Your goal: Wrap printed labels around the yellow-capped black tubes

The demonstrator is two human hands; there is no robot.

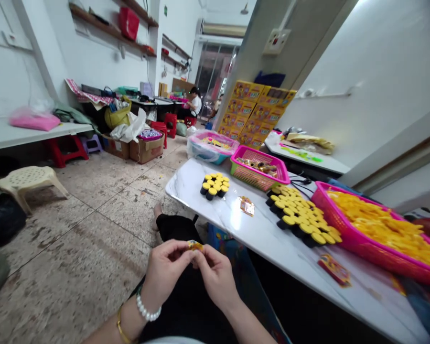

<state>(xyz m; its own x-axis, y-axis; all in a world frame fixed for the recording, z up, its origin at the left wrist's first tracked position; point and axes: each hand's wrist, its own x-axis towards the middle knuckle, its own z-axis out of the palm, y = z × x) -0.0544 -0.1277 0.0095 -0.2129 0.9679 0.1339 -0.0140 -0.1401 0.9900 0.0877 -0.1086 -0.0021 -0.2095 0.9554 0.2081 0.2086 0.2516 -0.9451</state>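
Note:
My left hand and my right hand meet above my lap, both closed in a pinch on a small yellow-orange printed label. Fingers cover most of the label. On the white marbled table to the right stands a small cluster of black pots with yellow lids. A larger group of the same pots stands farther right. Between the groups lies a printed card or label, and a stack of similar orange-red labels rests near the table's front edge.
A pink basket of yellow plastic pieces sits at the right, a pink-and-green basket at the back. Behind are a plastic-lined tub and stacked yellow boxes. A cream stool stands left; a person sits far off.

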